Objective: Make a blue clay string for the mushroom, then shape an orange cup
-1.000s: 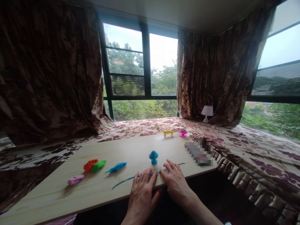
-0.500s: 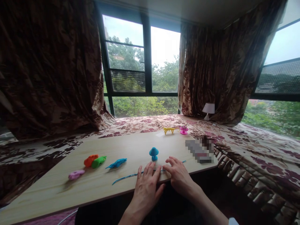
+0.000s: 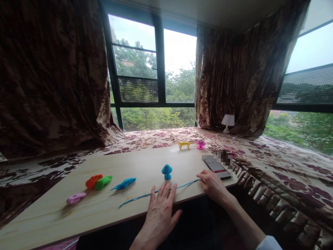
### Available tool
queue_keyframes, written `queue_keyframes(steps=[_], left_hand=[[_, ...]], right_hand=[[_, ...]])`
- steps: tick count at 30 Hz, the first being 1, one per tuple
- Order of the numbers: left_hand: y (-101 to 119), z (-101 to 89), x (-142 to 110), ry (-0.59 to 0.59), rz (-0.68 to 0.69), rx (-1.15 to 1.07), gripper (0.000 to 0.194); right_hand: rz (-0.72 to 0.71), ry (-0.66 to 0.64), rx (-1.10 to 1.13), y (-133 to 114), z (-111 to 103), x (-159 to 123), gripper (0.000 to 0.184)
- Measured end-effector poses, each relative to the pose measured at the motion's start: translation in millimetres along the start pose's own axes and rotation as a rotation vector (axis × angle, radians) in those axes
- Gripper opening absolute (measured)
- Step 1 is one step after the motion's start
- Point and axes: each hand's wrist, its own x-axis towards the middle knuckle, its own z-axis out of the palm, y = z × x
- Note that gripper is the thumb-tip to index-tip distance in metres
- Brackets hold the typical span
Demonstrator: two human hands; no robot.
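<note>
A long thin blue strand (image 3: 140, 198) lies along the near edge of the wooden table (image 3: 78, 218). My left hand (image 3: 160, 211) rests flat on the strand's middle with its fingers spread, open. My right hand (image 3: 213, 184) sits at the strand's right end, fingers curled as if pinching it, just in front of a phone (image 3: 215, 166). A blue mushroom shape (image 3: 166, 171) stands just beyond my left hand.
On the left of the table lie a blue fish-like piece (image 3: 124, 183), green (image 3: 103, 182), orange (image 3: 93, 181) and pink (image 3: 75, 198) pieces. A yellow comb-like piece (image 3: 184, 144) and a pink piece (image 3: 200, 144) sit at the far edge. A small lamp (image 3: 227, 122) stands by the curtains.
My right hand has slid to the right along the strand to its end near the phone. My left hand has stayed on the strand's middle.
</note>
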Motion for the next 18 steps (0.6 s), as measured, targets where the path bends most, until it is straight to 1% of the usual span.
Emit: queue_keyframes(steps=[3,5,8,10,11,13,16,18], left_hand=[[-2,1.1,2,-0.01,0.005,0.001,0.06],[-2,-0.2,4,-0.004,0.009,0.001,0.057],[-1,-8.2,8,0.024,0.02,-0.006,0.054],[-6,-17.4,8,0.051,0.013,0.002,0.049],[-12,-22.7,7,0.064,0.001,0.013,0.046],[-31,-33.0,0,0.081,-0.041,0.043,0.04],[-71,-44.9,-19,0.086,-0.158,0.09,0.037],[-96,-49.9,-32,0.081,-0.27,0.103,0.037]], right_hand=[[0.015,-0.019,-0.023,6,1,6,0.023],[0.025,-0.033,-0.041,8,1,10,0.02],[0.022,-0.049,-0.076,9,-1,14,0.018],[0.001,-0.064,-0.101,7,-4,15,0.018],[-0.015,-0.073,-0.114,6,-6,15,0.018],[-0.051,-0.092,-0.136,4,-9,17,0.017],[-0.105,-0.125,-0.158,2,-14,20,0.017],[-0.13,-0.14,-0.169,1,-16,22,0.017]])
